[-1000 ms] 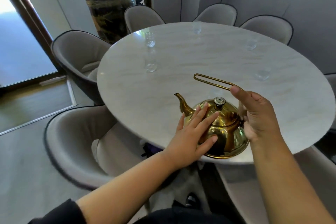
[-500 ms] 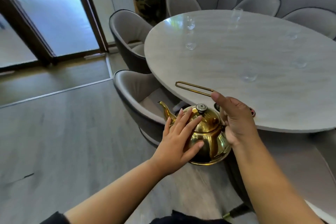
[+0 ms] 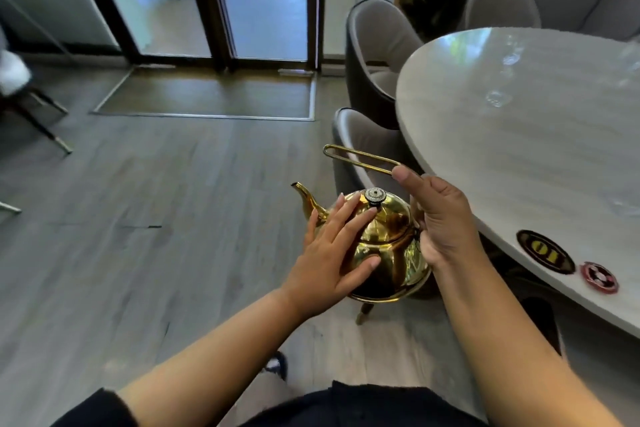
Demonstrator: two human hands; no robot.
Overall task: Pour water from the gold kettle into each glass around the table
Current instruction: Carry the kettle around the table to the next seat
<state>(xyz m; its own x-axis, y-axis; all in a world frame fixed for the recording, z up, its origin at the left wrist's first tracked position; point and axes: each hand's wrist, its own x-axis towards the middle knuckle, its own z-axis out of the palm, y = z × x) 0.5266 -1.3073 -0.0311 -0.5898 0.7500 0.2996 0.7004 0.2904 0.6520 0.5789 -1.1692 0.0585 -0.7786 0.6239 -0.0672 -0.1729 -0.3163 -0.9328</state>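
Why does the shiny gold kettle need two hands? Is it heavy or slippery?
Probably heavy: the right hand grips the handle while the left hand presses flat on the gold kettle. Its polished, mirror-like metal looks slippery. It could swing under that thin looped handle.

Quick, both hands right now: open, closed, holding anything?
Left hand: open, straight fingers resting flat on the shiny gold metal kettle.
Right hand: closed, gripping the kettle by its wire handle.
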